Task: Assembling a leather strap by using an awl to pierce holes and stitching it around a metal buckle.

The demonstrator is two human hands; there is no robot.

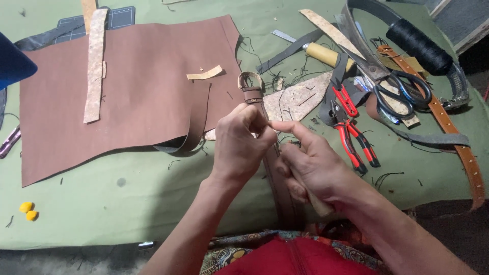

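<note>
Two hands (244,140) (310,165) on one brown belt (277,178), two pliers (351,130) nearby

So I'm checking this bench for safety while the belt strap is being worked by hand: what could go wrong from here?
1. The left hand pinches the brown belt strap right where the right hand brings a wooden-handled tool; its tip is hidden, so a slip might jab a finger.
2. The scissors and red pliers lie close beside the right forearm and could be knocked.
3. The strap runs off the table edge and may drag.
</note>
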